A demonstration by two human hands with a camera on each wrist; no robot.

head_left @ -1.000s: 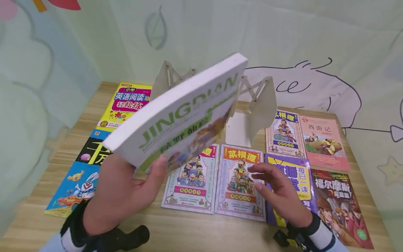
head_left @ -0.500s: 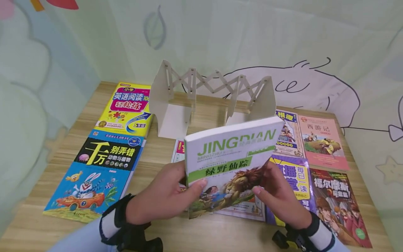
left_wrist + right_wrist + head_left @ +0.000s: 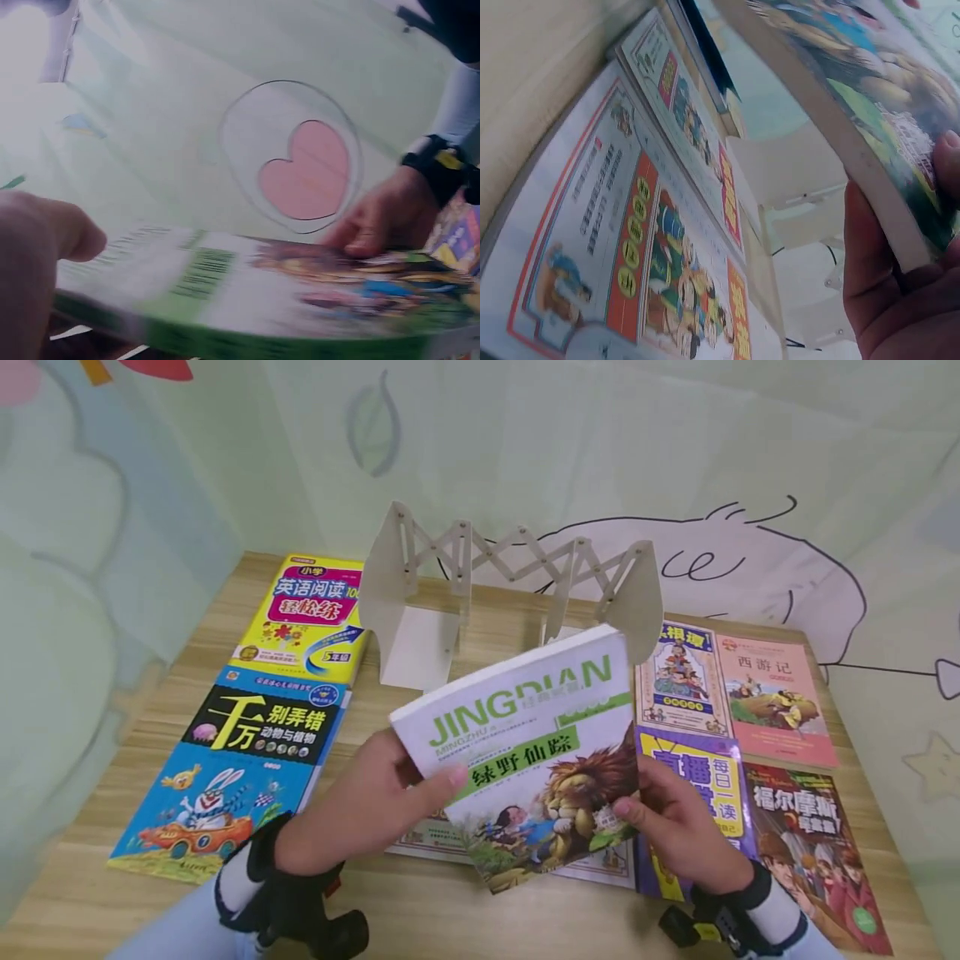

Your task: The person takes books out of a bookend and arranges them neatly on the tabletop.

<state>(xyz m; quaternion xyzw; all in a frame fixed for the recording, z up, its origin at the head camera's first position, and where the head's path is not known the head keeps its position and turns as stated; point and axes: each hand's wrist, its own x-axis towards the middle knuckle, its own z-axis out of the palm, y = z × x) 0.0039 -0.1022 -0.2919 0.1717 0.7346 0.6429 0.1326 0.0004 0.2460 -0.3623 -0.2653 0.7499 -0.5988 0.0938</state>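
Note:
A thick paperback book (image 3: 525,752) with a lion and a child on its cover is held tilted above the table, cover toward the head camera. My left hand (image 3: 375,802) grips its left edge, thumb over the front. At the lower right edge my right hand (image 3: 686,827) pinches it, thumb on the cover and fingers behind. In the right wrist view the book's page edge (image 3: 832,142) lies between thumb and fingers. Two books with bordered covers lie under it, mostly hidden in the head view; the right wrist view shows the orange-banded book (image 3: 630,232) plainly.
Behind stands a white expandable bookend rack (image 3: 517,556). To the left lie a yellow book (image 3: 303,618) and a blue rabbit book (image 3: 225,777). On the right are a blue-bordered book (image 3: 681,681), a pink book (image 3: 776,693), a purple book (image 3: 720,785) and a dark detective book (image 3: 817,852).
The paperback has come down from the upper left and turned its cover toward the head camera. My right hand has taken hold of it; lately both hands have shifted it slightly left.

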